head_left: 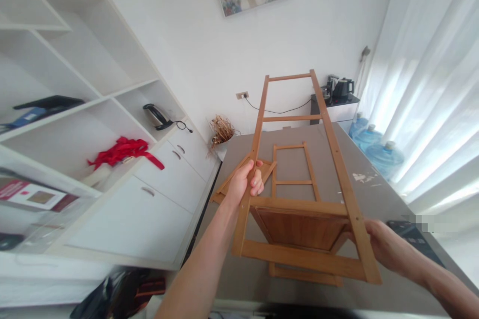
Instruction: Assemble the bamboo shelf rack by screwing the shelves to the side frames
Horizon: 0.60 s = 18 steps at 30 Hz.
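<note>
A long wooden frame (339,167) with crossbars is raised and tilted above the table, its near end toward me. My left hand (247,182) is closed around its left rail, just above a lower crossbar. At the right rail, my right hand (376,234) reaches behind the wood near the bottom; its fingers are mostly hidden but appear to grip the frame. A brown wooden panel (299,227) shows between the two lower crossbars. Beyond it, a smaller wooden frame (312,172) is visible, and another wooden piece (220,194) lies to the left.
The grey table (239,279) spans the middle. White shelves (123,99) stand left, holding a kettle (155,115) and red ribbon (123,152). Blue water bottles (385,154) stand by the curtain at right. A dark object (411,239) lies at the table's right edge.
</note>
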Available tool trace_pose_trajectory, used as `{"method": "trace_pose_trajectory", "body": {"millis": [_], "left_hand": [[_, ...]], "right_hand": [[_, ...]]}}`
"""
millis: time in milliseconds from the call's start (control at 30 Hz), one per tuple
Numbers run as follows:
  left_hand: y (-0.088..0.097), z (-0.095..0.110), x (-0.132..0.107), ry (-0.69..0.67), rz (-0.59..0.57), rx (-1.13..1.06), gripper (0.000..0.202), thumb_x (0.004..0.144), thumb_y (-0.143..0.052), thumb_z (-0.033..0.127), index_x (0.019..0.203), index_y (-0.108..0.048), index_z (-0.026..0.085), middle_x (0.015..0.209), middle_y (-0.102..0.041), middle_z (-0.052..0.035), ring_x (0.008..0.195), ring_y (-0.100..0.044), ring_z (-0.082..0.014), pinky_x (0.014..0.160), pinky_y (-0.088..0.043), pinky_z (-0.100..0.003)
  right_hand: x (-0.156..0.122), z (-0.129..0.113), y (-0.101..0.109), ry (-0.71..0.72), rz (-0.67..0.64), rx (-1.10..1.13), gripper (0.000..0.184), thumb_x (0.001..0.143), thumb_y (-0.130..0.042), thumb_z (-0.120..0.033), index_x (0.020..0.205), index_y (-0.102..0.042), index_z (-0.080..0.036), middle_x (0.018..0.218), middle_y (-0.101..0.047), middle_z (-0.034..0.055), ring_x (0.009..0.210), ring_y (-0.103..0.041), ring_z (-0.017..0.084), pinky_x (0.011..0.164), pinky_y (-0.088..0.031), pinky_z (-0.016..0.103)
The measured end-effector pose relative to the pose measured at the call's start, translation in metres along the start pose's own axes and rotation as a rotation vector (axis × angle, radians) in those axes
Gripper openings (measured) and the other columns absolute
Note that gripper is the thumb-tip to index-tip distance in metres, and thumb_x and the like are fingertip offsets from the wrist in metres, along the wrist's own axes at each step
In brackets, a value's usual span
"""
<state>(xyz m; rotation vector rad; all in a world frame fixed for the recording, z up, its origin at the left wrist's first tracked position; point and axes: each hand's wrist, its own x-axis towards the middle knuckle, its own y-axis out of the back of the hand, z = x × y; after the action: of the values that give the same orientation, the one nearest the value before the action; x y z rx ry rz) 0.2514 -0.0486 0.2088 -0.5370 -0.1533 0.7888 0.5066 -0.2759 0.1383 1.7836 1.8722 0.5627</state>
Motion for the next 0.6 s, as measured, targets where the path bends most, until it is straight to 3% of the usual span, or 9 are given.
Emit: {"method": "trace_pose_trajectory", "body": {"millis": [267, 600], "left_hand": [[-0.0004, 0.0004, 0.0011, 0.021, 0.021, 0.008, 0.025, 0.097, -0.043, 0.035, 0.089, -0.057, 0.015, 0.040, -0.040, 0.0101, 0.025, -0.035, -0.0070, 0.039, -0.030, -0.021], [-0.0008, -0.0043, 0.0033, -0.020, 0.042, 0.133, 0.024, 0.095, -0.044, 0.036, 0.087, -0.054, 0.016, 0.041, -0.044, 0.0093, 0.027, -0.038, -0.0082, 0.042, -0.040, -0.023]], "right_hand": [[0.0026, -0.0013, 0.0008, 0.017, 0.014, 0.007, 0.025, 0.083, -0.052, -0.021, 0.089, -0.076, -0.018, 0.089, -0.076, 0.0053, 0.083, -0.070, 0.024, 0.076, -0.055, 0.029], [0.0010, -0.0065, 0.0019, 0.007, 0.021, -0.014, 0.020, 0.083, -0.054, -0.020, 0.089, -0.073, -0.016, 0.091, -0.075, 0.0065, 0.082, -0.069, 0.025, 0.072, -0.054, 0.029]]}}
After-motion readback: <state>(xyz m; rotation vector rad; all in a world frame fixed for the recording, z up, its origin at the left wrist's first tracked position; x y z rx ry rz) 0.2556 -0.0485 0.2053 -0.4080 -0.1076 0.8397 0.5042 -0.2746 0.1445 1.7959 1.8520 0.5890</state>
